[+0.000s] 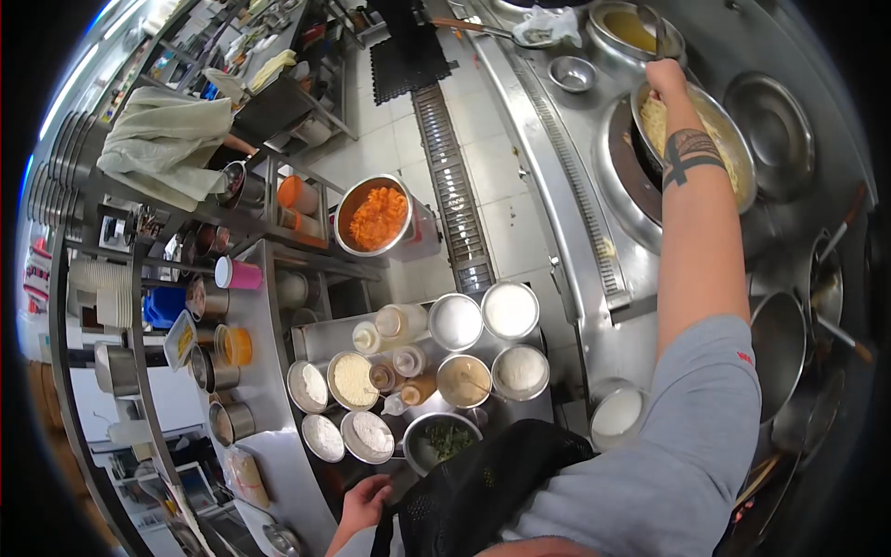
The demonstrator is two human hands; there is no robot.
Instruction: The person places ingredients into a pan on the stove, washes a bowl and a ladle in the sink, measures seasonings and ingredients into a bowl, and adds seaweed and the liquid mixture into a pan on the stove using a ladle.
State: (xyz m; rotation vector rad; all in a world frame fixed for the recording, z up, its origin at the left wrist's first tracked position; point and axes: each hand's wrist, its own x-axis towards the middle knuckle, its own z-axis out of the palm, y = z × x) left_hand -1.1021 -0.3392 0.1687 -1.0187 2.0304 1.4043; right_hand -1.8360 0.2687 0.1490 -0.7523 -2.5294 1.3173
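Observation:
My right hand (665, 80) reaches far forward, closed around the handle of a ladle (660, 39) at a pot of yellow liquid (631, 32). Beneath that hand and forearm lies a tilted metal pan (740, 153) with pale noodles (655, 119) in it; the arm hides part of them. Low in the view hangs my left hand (368, 501), fingers loosely bent and holding nothing visible. Nearest to it are a metal bowl of chopped greens (449, 440) and bowls of white powder (368, 434).
Seasoning bowls and squeeze bottles (401, 322) crowd a low counter. A large pot of orange food (379, 219) stands by the floor drain grate (453, 186). Shelves with stacked plates (113, 288) line the left. Woks (778, 343) sit at the right. Another person's arm (241, 145) shows behind a shelf cloth.

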